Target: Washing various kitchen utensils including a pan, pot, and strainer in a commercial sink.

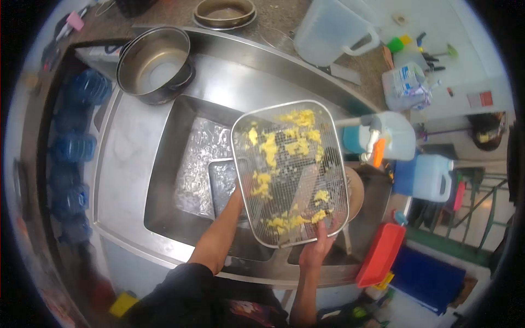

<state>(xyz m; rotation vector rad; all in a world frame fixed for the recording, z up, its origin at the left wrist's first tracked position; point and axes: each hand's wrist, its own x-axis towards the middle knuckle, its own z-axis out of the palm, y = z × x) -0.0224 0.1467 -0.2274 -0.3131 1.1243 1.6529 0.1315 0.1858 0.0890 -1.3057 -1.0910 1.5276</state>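
Observation:
A rectangular wire-mesh basket (283,164) with a metal rim is held tilted over the sink, clumps of yellow, crumbly food residue (268,149) stuck to its mesh. My right hand (319,248) grips its near rim, thumb on the inner side. At the basket's left side, my left hand (238,192) reaches behind the mesh; its fingers are mostly hidden, so its hold is unclear. Below lies the left basin of a stainless-steel sink (197,164), its bottom wet. A metal tray (221,180) rests in that basin, partly covered by my arm and the basket.
A large pot (154,65) stands on the sink's far left ledge. Behind the basket, a round bowl (354,192) shows partly in the right basin. The faucet (371,143) and plastic jugs (426,178) stand to the right, near a red tray (381,254).

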